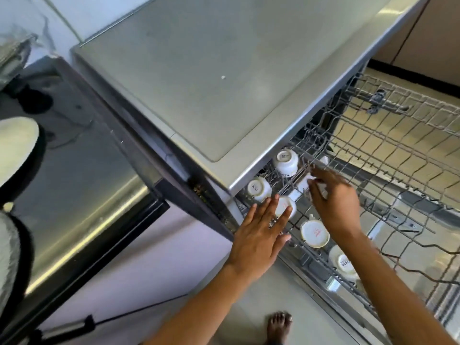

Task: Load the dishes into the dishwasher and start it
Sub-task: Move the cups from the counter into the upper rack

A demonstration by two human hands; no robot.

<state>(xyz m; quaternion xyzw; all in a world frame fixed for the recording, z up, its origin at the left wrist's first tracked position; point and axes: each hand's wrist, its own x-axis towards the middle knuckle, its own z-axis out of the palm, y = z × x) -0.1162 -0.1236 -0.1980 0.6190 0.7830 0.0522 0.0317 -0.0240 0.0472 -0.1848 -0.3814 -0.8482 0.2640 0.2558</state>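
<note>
The dishwasher (249, 90) is open, and its wire rack (388, 155) is pulled out to the right from under the grey counter (199, 70). White cups sit upside down in the rack, with their bottoms facing up. The left hand (258, 232) is flat and open, with straight fingers. Its fingertips rest on one small cup (286, 206) at the near corner of the rack. Just past those fingers, deeper under the counter edge, is another cup (258, 189), and a bigger cup (286, 161) sits further back still. The right hand (336, 195) reaches into the rack a little to the right of the left hand. Its fingers are curled around a white dish (305, 183) and hold it low among the wires. That dish is blurry and mostly hidden, so I cannot tell which way it points. Just below the right wrist is a mug (315, 232) turned bottom up, with its little handle sticking toward the back. Nearer the person, under the right arm, is one more cup (344, 263), also bottom up. The two hands are close but do not touch. A bare foot (278, 327) stands on the floor (174, 257) below.
</note>
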